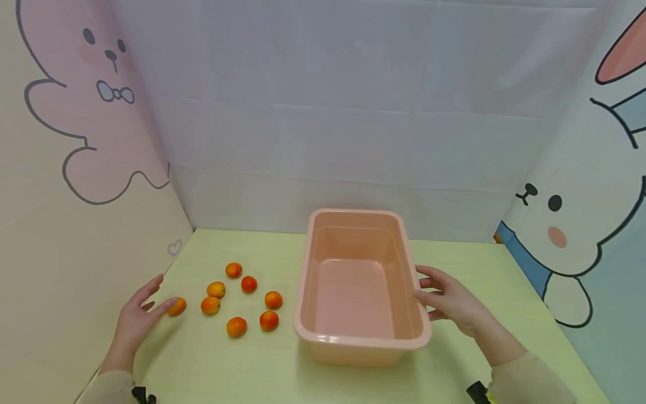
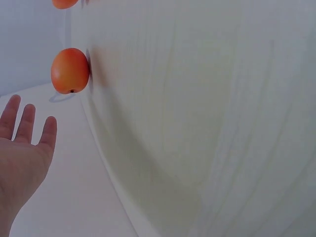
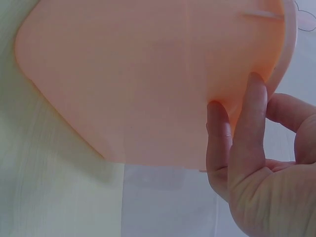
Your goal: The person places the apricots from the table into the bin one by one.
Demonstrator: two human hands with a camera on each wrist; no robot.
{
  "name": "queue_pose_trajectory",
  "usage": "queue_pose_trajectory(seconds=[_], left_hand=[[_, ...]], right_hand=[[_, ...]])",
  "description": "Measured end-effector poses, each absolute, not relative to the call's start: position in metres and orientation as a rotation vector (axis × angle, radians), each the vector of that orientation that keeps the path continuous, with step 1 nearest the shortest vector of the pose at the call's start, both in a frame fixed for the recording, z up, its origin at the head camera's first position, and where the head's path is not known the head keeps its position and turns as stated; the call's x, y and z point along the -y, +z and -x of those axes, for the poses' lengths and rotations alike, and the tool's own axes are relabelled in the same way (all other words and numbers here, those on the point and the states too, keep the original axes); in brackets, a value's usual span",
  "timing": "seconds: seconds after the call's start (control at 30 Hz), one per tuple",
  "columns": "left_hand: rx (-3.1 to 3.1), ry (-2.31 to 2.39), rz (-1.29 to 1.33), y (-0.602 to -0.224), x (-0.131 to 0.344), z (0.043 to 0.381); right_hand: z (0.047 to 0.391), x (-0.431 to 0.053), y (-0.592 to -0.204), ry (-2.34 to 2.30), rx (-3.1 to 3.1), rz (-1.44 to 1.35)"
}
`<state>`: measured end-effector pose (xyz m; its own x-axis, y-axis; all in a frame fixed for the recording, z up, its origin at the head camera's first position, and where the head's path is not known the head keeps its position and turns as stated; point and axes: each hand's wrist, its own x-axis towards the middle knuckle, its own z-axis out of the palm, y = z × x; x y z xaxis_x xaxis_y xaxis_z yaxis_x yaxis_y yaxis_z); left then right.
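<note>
I am touching a basin (image 1: 363,340), which is looking like smooth, glossy plastic. The fruits (image 1: 269,321) are appearing smooth and slightly shiny, the table (image 1: 242,370) rather matt.

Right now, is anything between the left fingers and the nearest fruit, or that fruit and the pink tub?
Nothing visible stands between the left fingers and the nearest fruit. Toward the pink tub, other fruits lie on the table in the way, then the tub's left wall.

Head view forward and down, close wrist views, right sharing head's basin (image 1: 353,297)
</note>
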<state>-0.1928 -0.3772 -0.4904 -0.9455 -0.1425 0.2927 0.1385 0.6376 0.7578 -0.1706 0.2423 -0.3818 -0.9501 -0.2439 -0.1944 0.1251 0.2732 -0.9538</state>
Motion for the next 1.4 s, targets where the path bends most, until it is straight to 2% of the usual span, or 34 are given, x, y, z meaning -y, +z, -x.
queue_pose_trajectory(seconds=[0.67,1.4], left_hand=[[2.698,-1.376,-0.059,-0.506,0.392,0.200],[2.651,-1.482,-0.138,-0.522,0.394,0.201]], right_hand=[[0.167,-0.231,-0.382,-1.742,-2.234,0.148],[0.188,-0.238,-0.382,-1.750,-2.278,0.109]])
